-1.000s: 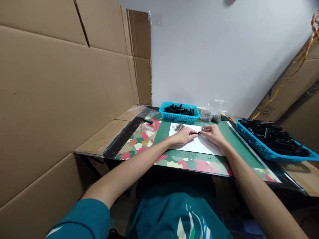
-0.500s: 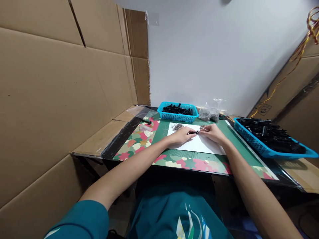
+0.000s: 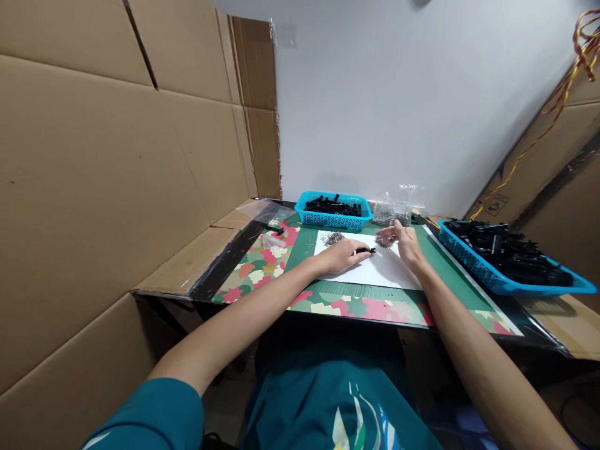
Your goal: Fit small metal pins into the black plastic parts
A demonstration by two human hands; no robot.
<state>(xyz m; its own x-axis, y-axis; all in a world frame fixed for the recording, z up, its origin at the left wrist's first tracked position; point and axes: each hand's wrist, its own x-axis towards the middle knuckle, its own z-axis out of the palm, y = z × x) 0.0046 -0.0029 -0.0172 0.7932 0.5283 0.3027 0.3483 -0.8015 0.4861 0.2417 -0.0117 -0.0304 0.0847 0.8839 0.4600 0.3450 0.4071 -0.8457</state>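
Dark boxed pictograms (image 3: pixel 495 204) are printed on the cardboard (image 3: pixel 534 181) at the right of the frame, while no words or numbers can be read.

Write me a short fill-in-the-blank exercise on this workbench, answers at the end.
1. The left hand holds a small part coloured ____.
2. The sheet beneath that part is ____.
3. Of the two piles of metal pieces, the right hand is nearer the one on the ____.
4. The number of baskets holding black parts is ____.

Missing words: black; white; right; two.
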